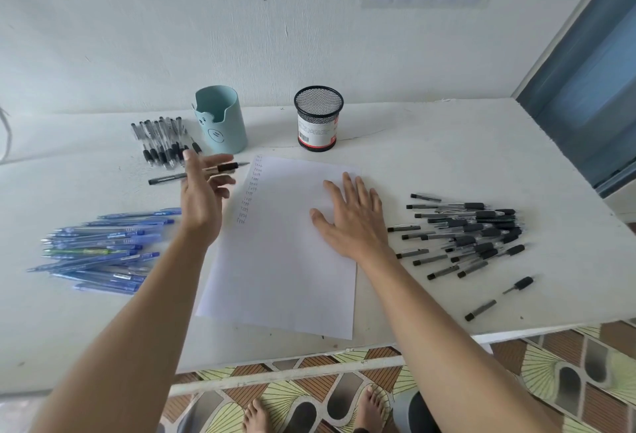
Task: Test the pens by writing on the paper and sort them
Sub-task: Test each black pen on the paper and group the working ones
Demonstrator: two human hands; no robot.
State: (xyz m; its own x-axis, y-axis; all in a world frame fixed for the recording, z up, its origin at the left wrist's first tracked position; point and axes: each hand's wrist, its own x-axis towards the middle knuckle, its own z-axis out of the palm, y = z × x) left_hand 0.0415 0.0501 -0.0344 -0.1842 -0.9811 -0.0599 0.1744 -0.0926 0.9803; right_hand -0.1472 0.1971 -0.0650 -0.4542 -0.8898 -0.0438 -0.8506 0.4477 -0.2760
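A heap of blue pens (99, 250) lies on the white table (413, 143), with a row of black pens (161, 141) behind it and 1 dark pen (168, 179) loose. The left hand (203, 198) is raised and blurred, fingers spread, with a black-grip pen (225, 167) at its fingertips; whether it grips the pen cannot be told. Behind stand a teal cup (222, 122) and a mesh cup (318, 119) with a barcode label. The right hand (351, 215) lies flat, released, on the paper (285, 277), which bears a column of "test". A black pen pile (471, 233) lies right
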